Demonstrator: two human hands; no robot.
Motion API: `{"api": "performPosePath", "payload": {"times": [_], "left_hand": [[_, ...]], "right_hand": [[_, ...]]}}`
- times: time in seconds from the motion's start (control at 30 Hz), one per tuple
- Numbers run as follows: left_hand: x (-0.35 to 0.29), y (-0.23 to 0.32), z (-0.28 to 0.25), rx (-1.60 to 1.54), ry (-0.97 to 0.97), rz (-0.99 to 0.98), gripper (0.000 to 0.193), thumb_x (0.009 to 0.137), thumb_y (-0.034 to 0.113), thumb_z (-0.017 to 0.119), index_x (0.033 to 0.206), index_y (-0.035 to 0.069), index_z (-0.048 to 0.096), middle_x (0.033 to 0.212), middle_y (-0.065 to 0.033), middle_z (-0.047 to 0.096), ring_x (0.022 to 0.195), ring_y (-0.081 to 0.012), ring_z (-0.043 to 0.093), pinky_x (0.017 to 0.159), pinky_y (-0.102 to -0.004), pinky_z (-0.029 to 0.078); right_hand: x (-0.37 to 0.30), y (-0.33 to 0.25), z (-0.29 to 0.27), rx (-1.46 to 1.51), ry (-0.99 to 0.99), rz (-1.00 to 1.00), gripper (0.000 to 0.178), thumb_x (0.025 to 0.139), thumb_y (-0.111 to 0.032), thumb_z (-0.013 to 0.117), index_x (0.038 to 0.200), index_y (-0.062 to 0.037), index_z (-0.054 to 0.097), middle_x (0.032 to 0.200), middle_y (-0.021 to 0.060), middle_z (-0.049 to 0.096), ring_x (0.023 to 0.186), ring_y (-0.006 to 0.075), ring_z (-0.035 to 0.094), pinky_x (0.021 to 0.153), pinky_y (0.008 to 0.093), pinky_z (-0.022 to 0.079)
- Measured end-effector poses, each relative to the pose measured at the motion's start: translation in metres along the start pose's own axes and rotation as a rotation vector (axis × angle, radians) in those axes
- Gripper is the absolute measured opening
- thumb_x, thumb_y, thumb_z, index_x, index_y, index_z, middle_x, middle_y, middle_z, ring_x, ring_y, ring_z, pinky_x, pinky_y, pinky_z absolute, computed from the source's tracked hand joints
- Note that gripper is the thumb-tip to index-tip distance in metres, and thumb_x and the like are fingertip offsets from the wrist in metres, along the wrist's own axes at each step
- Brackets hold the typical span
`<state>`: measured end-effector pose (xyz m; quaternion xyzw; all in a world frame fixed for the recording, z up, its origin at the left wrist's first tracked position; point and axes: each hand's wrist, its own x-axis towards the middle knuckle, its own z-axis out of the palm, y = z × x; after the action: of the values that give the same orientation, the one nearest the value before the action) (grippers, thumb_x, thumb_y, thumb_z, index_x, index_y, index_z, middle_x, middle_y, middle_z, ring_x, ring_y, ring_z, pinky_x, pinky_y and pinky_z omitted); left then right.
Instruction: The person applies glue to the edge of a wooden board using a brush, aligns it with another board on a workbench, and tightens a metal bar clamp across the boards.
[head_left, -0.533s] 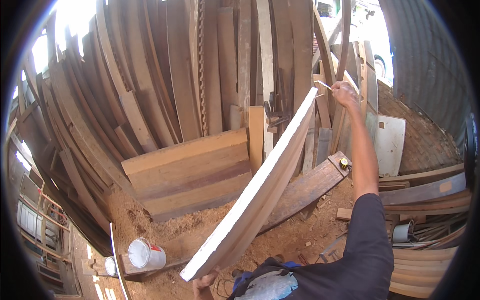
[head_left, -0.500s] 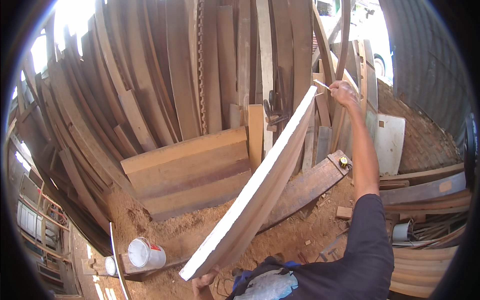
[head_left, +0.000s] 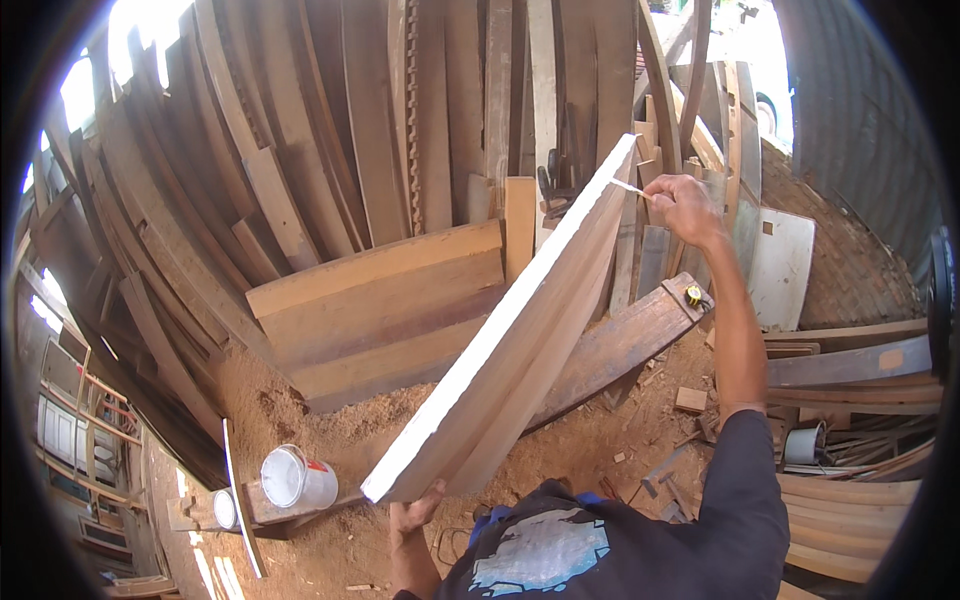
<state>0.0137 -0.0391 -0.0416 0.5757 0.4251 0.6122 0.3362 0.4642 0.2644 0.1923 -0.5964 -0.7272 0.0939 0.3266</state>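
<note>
Pinches a thin, pale stick with a white tip (head_left: 633, 190) in the right hand (head_left: 685, 208), up near the far end of a big, flat, brown wooden board with a white edge (head_left: 525, 370). Grasps the board's near end with the left hand (head_left: 415, 512), some fingers hidden. Keeps the board on a slant over a long, worn, brown wooden counter (head_left: 625, 335), with a small yellow and black tape measure (head_left: 694, 296) on its far end and a round white bucket (head_left: 298, 478) on its left part.
</note>
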Motion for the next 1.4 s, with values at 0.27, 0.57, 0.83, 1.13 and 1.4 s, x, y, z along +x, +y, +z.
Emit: {"api": "performPosePath", "payload": {"times": [0.27, 0.57, 0.83, 1.13, 1.4], "left_hand": [[0.015, 0.028, 0.007, -0.150, 0.029, -0.330, 0.038, 0.075, -0.001, 0.068, 0.112, -0.004, 0.059, 0.106, -0.0095, 0.064, 0.097, -0.0169, 0.059, 0.083, -0.0334, 0.048], [0.047, 0.049, 0.012, -0.048, -0.147, -0.131, 0.030, 0.075, 0.004, 0.064, 0.104, -0.004, 0.059, 0.087, -0.0068, 0.064, 0.078, -0.0111, 0.057, 0.069, -0.0259, 0.047], [0.055, 0.041, -0.003, 0.018, -0.202, -0.149, 0.023, 0.077, 0.006, 0.063, 0.097, -0.004, 0.061, 0.082, -0.0102, 0.064, 0.072, -0.0140, 0.059, 0.064, -0.0288, 0.048], [0.055, 0.037, -0.001, -0.097, -0.259, -0.173, 0.023, 0.077, 0.003, 0.061, 0.098, -0.004, 0.059, 0.082, -0.0073, 0.061, 0.069, -0.0120, 0.055, 0.060, -0.0272, 0.046], [0.053, 0.028, -0.002, -0.038, -0.208, -0.139, 0.018, 0.080, 0.000, 0.060, 0.098, -0.004, 0.059, 0.078, -0.0017, 0.059, 0.065, -0.0067, 0.052, 0.055, -0.0223, 0.041]], "right_hand": [[-0.062, -0.091, 0.014, -0.086, -0.054, -0.094, 0.022, 0.085, -0.013, 0.056, 0.099, -0.0045, 0.070, 0.097, 0.0198, 0.067, 0.093, 0.0326, 0.065, 0.087, 0.0407, 0.048], [-0.164, -0.199, 0.043, -0.167, -0.012, -0.431, 0.018, 0.088, -0.012, 0.059, 0.098, -0.0024, 0.070, 0.086, 0.0167, 0.068, 0.076, 0.0274, 0.066, 0.069, 0.0389, 0.051], [-0.216, -0.282, 0.051, 0.075, -0.197, -0.652, 0.019, 0.088, -0.012, 0.056, 0.101, -0.0016, 0.066, 0.077, 0.0148, 0.061, 0.066, 0.0288, 0.062, 0.056, 0.0382, 0.049], [-0.192, -0.252, 0.056, -0.127, -0.050, -0.545, 0.018, 0.086, -0.011, 0.060, 0.100, -0.0031, 0.070, 0.075, 0.0140, 0.065, 0.064, 0.0243, 0.062, 0.060, 0.0346, 0.050], [-0.101, -0.176, 0.050, -0.306, -0.059, -0.046, 0.022, 0.088, -0.016, 0.056, 0.102, -0.0067, 0.071, 0.097, 0.0181, 0.068, 0.086, 0.0329, 0.066, 0.080, 0.0402, 0.052]]}}
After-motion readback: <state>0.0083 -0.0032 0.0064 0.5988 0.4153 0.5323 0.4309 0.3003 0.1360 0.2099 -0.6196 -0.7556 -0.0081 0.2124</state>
